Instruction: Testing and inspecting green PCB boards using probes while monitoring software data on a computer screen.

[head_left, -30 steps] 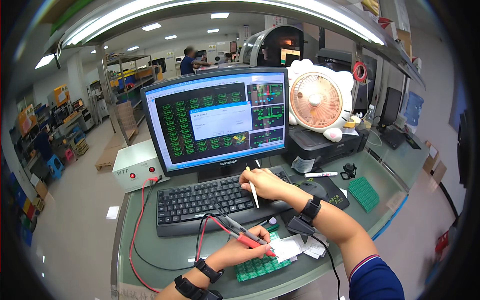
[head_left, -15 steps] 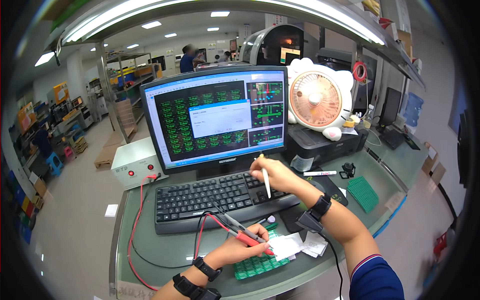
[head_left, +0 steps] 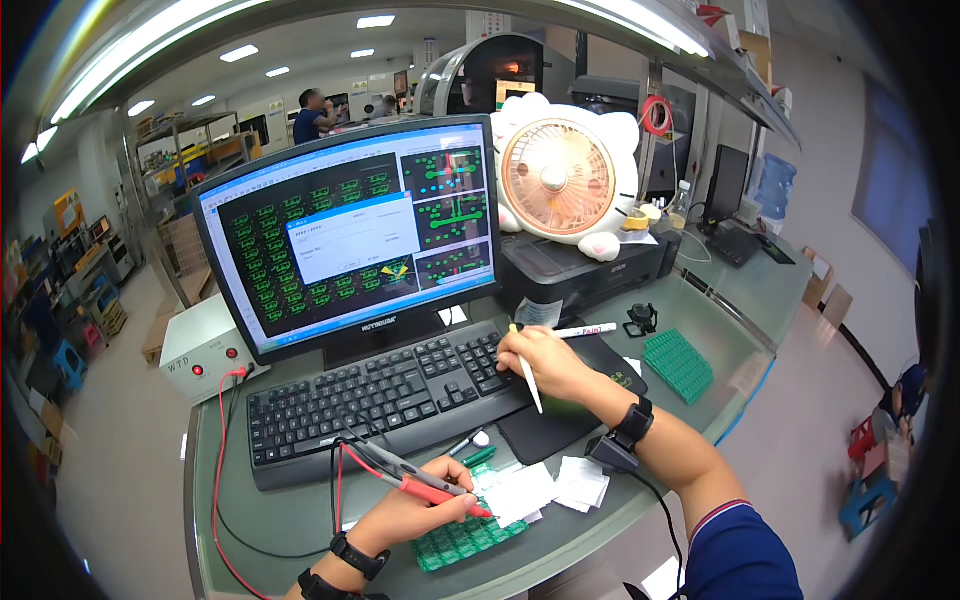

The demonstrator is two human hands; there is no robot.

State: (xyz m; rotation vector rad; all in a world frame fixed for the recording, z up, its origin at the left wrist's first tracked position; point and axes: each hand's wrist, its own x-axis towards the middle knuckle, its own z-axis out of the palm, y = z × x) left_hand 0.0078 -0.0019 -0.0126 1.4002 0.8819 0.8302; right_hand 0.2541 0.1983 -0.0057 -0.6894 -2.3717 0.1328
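Glassy grey-green worktop (head_left: 290, 505) lies beneath both hands. Printed letters mark a white box-shaped unit (head_left: 205, 350) beyond and left of the left grip (head_left: 430, 505), and a slim white cylindrical marker (head_left: 588, 330) just beyond the right grip (head_left: 543, 365). Fingers closed, the left grip holds a red plastic probe (head_left: 430, 489) and a slim grey probe (head_left: 385, 462) above a green gridded sheet (head_left: 450, 550), beside flat white paper slips (head_left: 520, 490). The right grip, closed, pinches a slender cream-white stick (head_left: 531, 385) at the black plastic keyboard's (head_left: 370, 390) right end; key contact cannot be told.
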